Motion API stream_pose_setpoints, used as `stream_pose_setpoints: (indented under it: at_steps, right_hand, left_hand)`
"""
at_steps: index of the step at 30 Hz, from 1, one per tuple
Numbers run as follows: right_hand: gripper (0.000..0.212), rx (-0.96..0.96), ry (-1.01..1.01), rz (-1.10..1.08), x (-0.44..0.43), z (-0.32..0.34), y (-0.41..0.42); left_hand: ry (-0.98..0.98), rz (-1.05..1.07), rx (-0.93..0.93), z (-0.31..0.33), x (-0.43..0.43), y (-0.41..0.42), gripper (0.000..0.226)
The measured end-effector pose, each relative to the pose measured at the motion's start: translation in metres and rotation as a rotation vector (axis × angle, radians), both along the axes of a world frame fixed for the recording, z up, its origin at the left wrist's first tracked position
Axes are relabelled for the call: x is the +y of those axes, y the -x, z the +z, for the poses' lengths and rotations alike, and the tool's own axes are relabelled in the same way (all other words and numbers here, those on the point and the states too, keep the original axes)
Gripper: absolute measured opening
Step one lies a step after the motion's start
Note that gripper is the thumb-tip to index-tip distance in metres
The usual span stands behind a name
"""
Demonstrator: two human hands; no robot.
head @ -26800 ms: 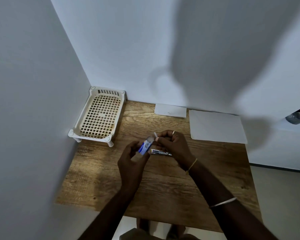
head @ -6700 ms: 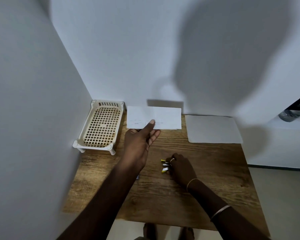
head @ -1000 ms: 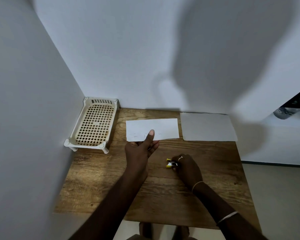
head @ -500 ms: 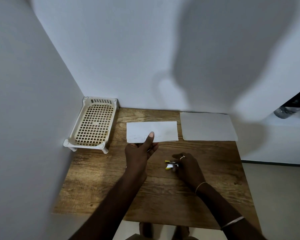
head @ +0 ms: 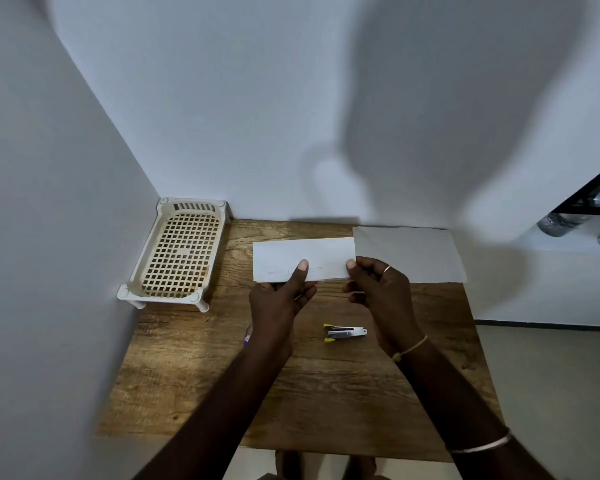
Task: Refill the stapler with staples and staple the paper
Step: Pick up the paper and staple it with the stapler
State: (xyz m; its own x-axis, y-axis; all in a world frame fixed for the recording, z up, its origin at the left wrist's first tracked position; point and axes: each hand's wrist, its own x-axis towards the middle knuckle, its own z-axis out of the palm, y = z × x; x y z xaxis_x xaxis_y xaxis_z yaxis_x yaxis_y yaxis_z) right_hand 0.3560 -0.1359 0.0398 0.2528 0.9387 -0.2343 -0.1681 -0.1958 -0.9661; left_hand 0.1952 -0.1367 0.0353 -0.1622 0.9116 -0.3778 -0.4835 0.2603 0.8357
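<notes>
Both hands now pinch a folded white paper (head: 303,259) held up above the far middle of the wooden table (head: 302,403): the left hand (head: 280,299) grips its near edge with the thumb on the front face, and the right hand (head: 378,289) closes on its near right corner, thumb on top. Half a second ago the right hand was down on the table at the small stapler; it has since let go and come up to the paper, while the left hand has kept its hold throughout. That small silver stapler (head: 345,333) with yellow tips lies on its own on the wood, near the person and between the two forearms, touching neither hand. Judging by this, the refill looks finished, and the paper is being squared up before stapling, or checked after it; no staple can be made out. A second white sheet (head: 413,254) lies flat at the far right of the table. A cream plastic basket (head: 181,251) with a grid floor sits in the far left corner against the walls. Faint marks run across the held paper, too small to read; no brand or label shows anywhere.
</notes>
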Motion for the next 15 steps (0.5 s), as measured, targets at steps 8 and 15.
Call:
stream_pose_setpoints:
  at_steps: [8, 15]
  right_hand:
    - [0.015, 0.098, -0.050, -0.077, 0.013, 0.002, -0.010]
    - [0.015, 0.054, -0.052, -0.109, 0.041, -0.008, -0.017]
  left_hand:
    - [-0.010, 0.034, -0.076, 0.010, 0.009, 0.005, 0.039]
    - [-0.001, 0.085, -0.007, 0.005, 0.038, 0.011, 0.018]
